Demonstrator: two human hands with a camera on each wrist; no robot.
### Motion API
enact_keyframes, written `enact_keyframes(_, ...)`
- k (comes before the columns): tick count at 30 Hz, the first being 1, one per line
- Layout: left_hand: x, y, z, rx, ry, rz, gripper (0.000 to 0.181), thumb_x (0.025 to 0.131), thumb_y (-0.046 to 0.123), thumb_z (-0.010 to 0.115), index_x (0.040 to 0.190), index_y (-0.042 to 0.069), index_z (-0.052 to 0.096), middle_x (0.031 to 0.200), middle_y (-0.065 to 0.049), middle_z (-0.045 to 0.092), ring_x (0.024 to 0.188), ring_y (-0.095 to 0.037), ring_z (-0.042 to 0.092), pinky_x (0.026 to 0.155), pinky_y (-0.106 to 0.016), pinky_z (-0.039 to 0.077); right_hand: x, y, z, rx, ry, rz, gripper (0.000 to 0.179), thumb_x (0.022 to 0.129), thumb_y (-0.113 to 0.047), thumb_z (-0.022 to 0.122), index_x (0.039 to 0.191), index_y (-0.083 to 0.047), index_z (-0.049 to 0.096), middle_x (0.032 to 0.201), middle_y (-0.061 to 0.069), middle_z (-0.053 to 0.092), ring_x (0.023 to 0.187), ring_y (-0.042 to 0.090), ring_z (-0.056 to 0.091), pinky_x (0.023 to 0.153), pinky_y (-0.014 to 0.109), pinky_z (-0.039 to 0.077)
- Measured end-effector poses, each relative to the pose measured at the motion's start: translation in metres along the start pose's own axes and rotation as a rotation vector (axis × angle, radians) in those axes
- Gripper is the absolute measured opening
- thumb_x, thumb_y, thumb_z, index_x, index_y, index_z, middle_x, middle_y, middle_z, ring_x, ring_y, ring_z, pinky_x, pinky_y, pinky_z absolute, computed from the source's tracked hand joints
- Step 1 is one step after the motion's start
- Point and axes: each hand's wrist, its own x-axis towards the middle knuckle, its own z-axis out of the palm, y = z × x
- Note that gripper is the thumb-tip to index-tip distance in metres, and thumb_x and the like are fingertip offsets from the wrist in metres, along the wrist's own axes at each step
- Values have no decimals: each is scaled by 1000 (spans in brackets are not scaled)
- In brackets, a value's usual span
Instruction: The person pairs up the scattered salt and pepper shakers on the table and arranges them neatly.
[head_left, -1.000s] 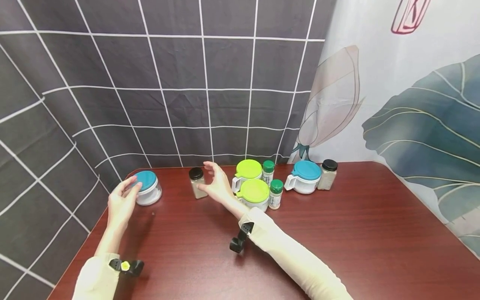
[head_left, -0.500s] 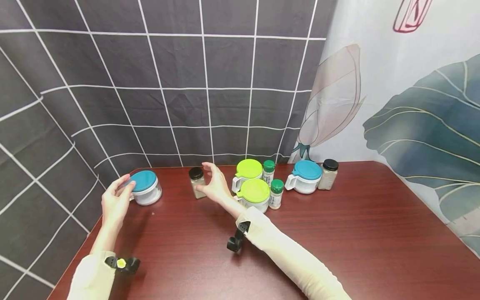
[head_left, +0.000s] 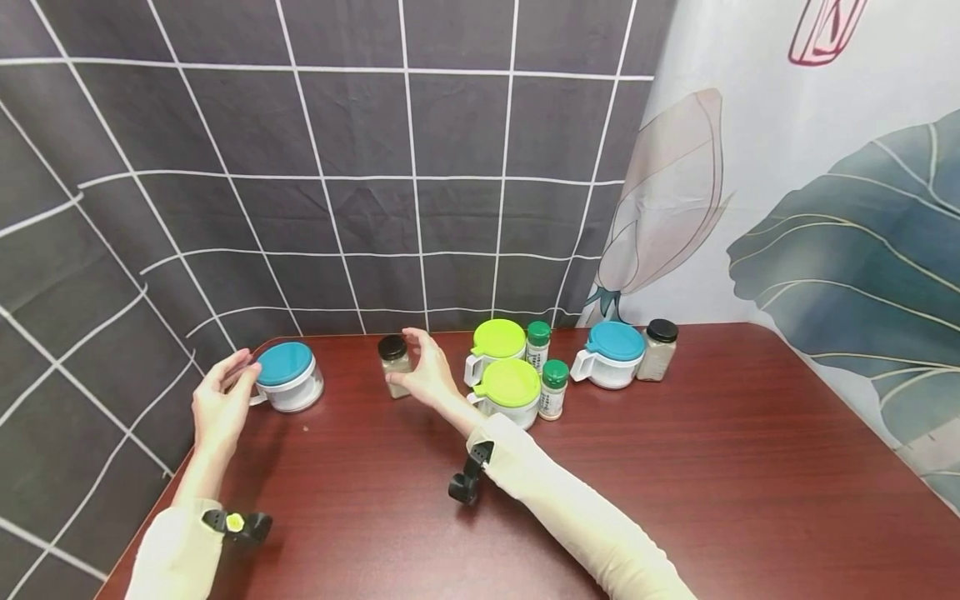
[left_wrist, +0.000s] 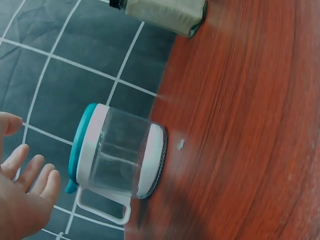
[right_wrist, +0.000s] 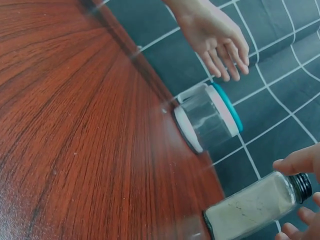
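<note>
My left hand [head_left: 219,410] hovers just left of a clear jar [left_wrist: 122,150] with a teal lid [head_left: 285,363] and a white side handle. In the left wrist view its relaxed fingers are apart from that lid. My right hand [head_left: 431,375] is beside a square glass spice bottle [right_wrist: 252,207] with a black cap [head_left: 392,347] and pale contents. The thumb lies near the bottle's neck and the other fingers are spread on the far side, not closed round it. Whether the thumb touches the glass I cannot tell. Both containers stand upright.
Right of my right hand stand two lime-lidded jars [head_left: 510,382] and two green-capped shakers [head_left: 553,390]. Farther right are another blue-lidded jar [head_left: 613,354] and a second black-capped bottle [head_left: 657,350]. A dark gridded curtain [head_left: 360,208] hangs behind the wooden table [head_left: 637,475].
My left hand has drawn away leftward from the teal-lidded jar, leaving its handle in sight. My right hand has shifted slightly left, its thumb farther across the spice bottle.
</note>
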Motion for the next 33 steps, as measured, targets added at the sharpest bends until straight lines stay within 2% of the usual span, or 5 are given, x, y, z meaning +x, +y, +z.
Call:
enact_keyframes(4,2,-2,-2,7,8,-21,42,91,25,64,131,12,60,104,25,62,90,20,52,80,2,39,1,1,1,-3,-7,8,69,67,-3,82,129,-2,51,123,17,61,111,33,60,95,38,49)
enact_keyframes(11,6,-9,-6,82,11,-32,45,92,27,61,134,11,57,129,5,62,113,8,53,110,-19,36,2,4,4,5,-12,-2,69,67,-2,82,129,-2,51,123,19,62,113,35,59,97,39,49)
enact_keyframes(20,9,-16,-10,206,-138,-134,61,94,35,56,148,14,36,151,-11,40,138,-28,39,112,-28,33,4,7,9,-12,-18,36,71,67,-2,83,130,-5,51,125,16,62,114,30,60,98,39,49)
enact_keyframes(25,10,-20,-11,212,-214,-146,67,95,32,54,152,10,26,153,-17,34,140,-32,34,116,-38,30,4,7,10,-51,-33,52,70,67,-2,82,130,-7,51,123,15,63,112,28,60,95,35,48)
enact_keyframes(33,11,-22,-11,205,-240,-126,69,96,29,54,152,5,22,153,-22,32,141,-34,33,117,-41,29,4,10,9,-47,-42,42,66,69,3,78,129,-5,52,124,17,60,113,32,60,96,39,48)
